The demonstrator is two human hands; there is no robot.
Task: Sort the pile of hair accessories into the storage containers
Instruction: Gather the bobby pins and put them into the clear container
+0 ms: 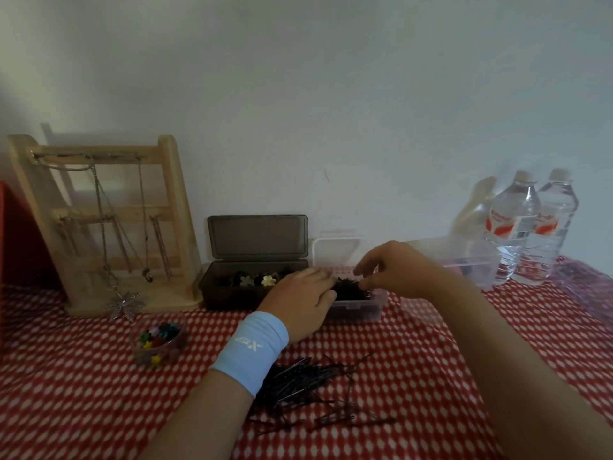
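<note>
The right hand is held above the small clear box. Its fingertips are bent down onto the black bobby pins lying inside. Whether pins are pinched between them or let go cannot be told. The left hand is rested on the left end of the same box, the fingers rather straight over the rim, and nothing is seen clasped in it.

It is judged that a bunch of pins is being placed. To do this well, the box should be kept steady by the left hand. The pins should be laid along its length, so that none is left across the rim.

Much work is judged to remain: a loose pile of bobby pins is spread on the counter, between the two forearms. The dark box of flower clips stands just left of the clear box, so little room is given there. More open room is found on the right, before the second clear container and the water bottles.
</note>
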